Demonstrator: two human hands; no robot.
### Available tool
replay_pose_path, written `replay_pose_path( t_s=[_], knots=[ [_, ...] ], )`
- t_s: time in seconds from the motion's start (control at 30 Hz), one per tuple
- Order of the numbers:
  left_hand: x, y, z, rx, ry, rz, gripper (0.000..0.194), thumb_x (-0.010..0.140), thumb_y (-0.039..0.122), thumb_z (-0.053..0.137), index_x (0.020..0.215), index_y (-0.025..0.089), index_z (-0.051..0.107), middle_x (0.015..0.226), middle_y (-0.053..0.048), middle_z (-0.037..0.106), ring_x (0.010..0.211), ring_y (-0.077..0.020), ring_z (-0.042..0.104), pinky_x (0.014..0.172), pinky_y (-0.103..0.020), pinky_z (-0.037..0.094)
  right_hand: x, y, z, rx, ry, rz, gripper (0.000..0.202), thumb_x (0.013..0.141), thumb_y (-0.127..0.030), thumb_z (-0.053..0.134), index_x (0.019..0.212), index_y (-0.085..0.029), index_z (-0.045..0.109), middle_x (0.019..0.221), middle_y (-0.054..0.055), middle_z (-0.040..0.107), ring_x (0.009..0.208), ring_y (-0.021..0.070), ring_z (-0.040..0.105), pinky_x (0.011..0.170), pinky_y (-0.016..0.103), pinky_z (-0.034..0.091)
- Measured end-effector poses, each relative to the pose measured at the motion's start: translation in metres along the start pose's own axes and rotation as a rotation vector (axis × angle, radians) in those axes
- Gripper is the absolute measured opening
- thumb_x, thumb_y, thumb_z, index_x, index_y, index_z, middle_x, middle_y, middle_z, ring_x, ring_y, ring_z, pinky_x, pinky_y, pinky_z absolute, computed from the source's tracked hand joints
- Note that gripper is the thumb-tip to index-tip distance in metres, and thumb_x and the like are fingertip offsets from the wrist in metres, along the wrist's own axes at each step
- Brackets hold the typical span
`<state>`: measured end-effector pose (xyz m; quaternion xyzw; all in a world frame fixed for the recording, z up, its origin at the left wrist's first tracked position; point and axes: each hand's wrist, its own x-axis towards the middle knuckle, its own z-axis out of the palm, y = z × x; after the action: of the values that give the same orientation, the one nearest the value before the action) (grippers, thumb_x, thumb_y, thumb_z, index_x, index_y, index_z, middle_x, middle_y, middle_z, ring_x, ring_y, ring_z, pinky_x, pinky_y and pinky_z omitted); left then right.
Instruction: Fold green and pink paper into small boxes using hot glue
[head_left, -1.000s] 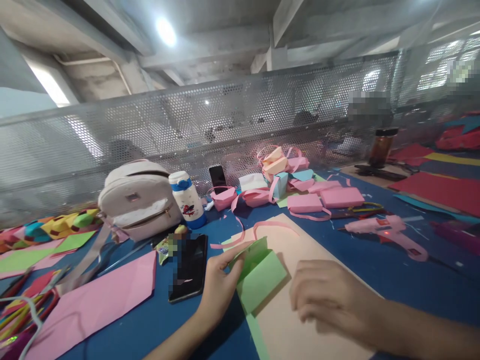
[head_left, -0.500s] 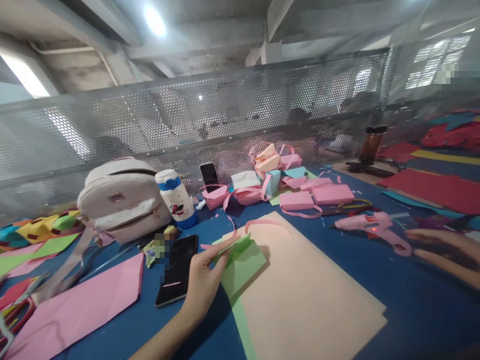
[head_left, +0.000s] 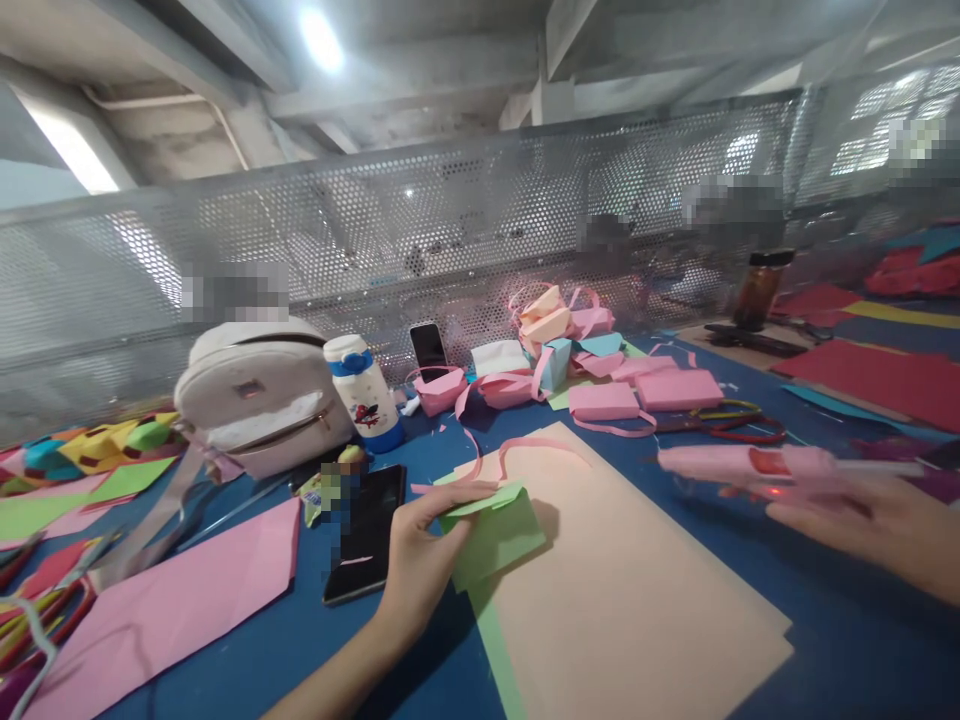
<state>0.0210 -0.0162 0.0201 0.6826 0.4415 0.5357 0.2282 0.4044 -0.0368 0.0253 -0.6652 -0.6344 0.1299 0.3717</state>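
Observation:
My left hand (head_left: 435, 540) pinches a folded green paper piece (head_left: 501, 540) by its upper left part, above a stack of peach paper sheets (head_left: 630, 600). A green sheet shows under the stack's left edge. Over at the right, my right hand (head_left: 874, 525) is wrapped round the handle of a pink glue gun (head_left: 750, 465), its nozzle pointing left and a small red light glowing. The gun and that hand are slightly blurred. Thin pink paper strips (head_left: 540, 443) lie across the top of the peach stack.
Pink paper bags (head_left: 604, 400), scissors (head_left: 739, 425) and a brown bottle (head_left: 761, 290) stand or lie toward the back. On the left are a black phone (head_left: 367, 540), a white backpack (head_left: 262, 400), a blue-and-white bottle (head_left: 367, 395) and pink paper (head_left: 187, 600). A perforated metal screen (head_left: 450, 220) runs behind.
My right hand has closed on the glue gun and lifted it from the table, turning it more level. My left hand still holds the green paper in nearly the same place.

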Motion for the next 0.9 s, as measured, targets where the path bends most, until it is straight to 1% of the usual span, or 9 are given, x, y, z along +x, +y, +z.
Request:
replay_pose_path(
  t_s=[0.03,0.1,0.2,0.23,0.3,0.5,0.67,0.77,0.9],
  knots=[
    [0.0,0.001,0.0,-0.002,0.006,-0.001,0.024,0.075,0.008,0.063,0.083,0.023,0.081,0.09,-0.002,0.081,0.088,-0.0186,0.076,0.081,-0.021,0.058,-0.004,-0.012,-0.001,0.056,-0.106,0.032,0.027,0.073,-0.054,0.069,0.078,-0.028,0.077,0.084,0.007,0.078,0.085,0.0313,0.072,0.083,0.039,0.055],
    [-0.001,0.003,0.001,-0.005,0.015,-0.003,0.021,0.076,0.01,0.065,0.081,0.022,0.081,0.088,-0.002,0.08,0.087,-0.0185,0.076,0.08,-0.021,0.058,-0.011,-0.038,-0.001,0.185,-0.265,0.043,0.031,0.075,-0.057,0.069,0.087,-0.03,0.079,0.087,0.007,0.077,0.086,0.0314,0.072,0.086,0.039,0.057],
    [-0.002,0.007,0.002,-0.014,0.021,-0.002,0.02,0.074,0.009,0.064,0.079,0.021,0.08,0.087,-0.003,0.08,0.086,-0.019,0.076,0.079,-0.021,0.058,-0.013,-0.074,0.009,0.312,-0.47,-0.068,0.043,0.082,-0.061,0.062,0.102,-0.026,0.079,0.105,0.009,0.075,0.104,0.0336,0.068,0.095,0.04,0.054],
    [-0.002,0.007,0.002,-0.018,0.023,-0.001,0.022,0.073,0.007,0.064,0.078,0.021,0.08,0.087,-0.003,0.08,0.086,-0.019,0.076,0.079,-0.021,0.058,-0.012,-0.082,0.014,0.349,-0.539,-0.122,0.046,0.083,-0.06,0.061,0.107,-0.024,0.078,0.112,0.01,0.074,0.107,0.0343,0.066,0.097,0.041,0.053],
    [-0.002,0.007,0.002,-0.033,0.023,-0.001,0.027,0.071,0.004,0.061,0.079,0.022,0.08,0.087,-0.002,0.08,0.087,-0.0186,0.076,0.08,-0.021,0.058,-0.009,-0.095,0.023,0.395,-0.617,-0.226,0.047,0.085,-0.058,0.062,0.111,-0.022,0.077,0.115,0.01,0.073,0.106,0.0342,0.066,0.098,0.043,0.052],
    [-0.004,-0.001,-0.001,-0.066,-0.036,-0.027,0.033,0.073,0.002,0.06,0.087,0.024,0.081,0.097,-0.001,0.08,0.096,-0.0196,0.075,0.088,-0.024,0.057,-0.002,-0.105,0.039,0.427,-0.655,-0.331,0.042,0.091,-0.054,0.057,0.112,-0.022,0.076,0.108,0.008,0.074,0.103,0.031,0.067,0.093,0.041,0.053],
    [-0.005,0.0,-0.002,-0.043,-0.003,-0.033,0.021,0.079,0.012,0.066,0.085,0.023,0.082,0.095,-0.004,0.08,0.092,-0.0216,0.076,0.085,-0.025,0.058,-0.001,-0.108,0.044,0.469,-0.671,-0.328,0.042,0.092,-0.055,0.057,0.105,-0.022,0.077,0.104,0.007,0.074,0.102,0.0292,0.067,0.089,0.038,0.054],
    [-0.004,0.003,0.0,-0.04,-0.004,-0.033,0.021,0.078,0.013,0.065,0.085,0.023,0.082,0.095,-0.004,0.08,0.091,-0.0227,0.076,0.082,-0.026,0.059,-0.001,-0.11,0.046,0.445,-0.663,-0.313,0.043,0.09,-0.057,0.057,0.098,-0.02,0.077,0.099,0.008,0.074,0.096,0.0288,0.068,0.084,0.038,0.055],
    [-0.003,0.005,0.001,-0.043,0.003,-0.039,0.021,0.078,0.013,0.065,0.085,0.022,0.082,0.093,-0.005,0.08,0.088,-0.023,0.076,0.079,-0.027,0.06,0.0,-0.112,0.047,0.403,-0.627,-0.312,0.043,0.089,-0.056,0.057,0.098,-0.019,0.076,0.097,0.007,0.074,0.091,0.0281,0.068,0.082,0.038,0.055]
  ],
)
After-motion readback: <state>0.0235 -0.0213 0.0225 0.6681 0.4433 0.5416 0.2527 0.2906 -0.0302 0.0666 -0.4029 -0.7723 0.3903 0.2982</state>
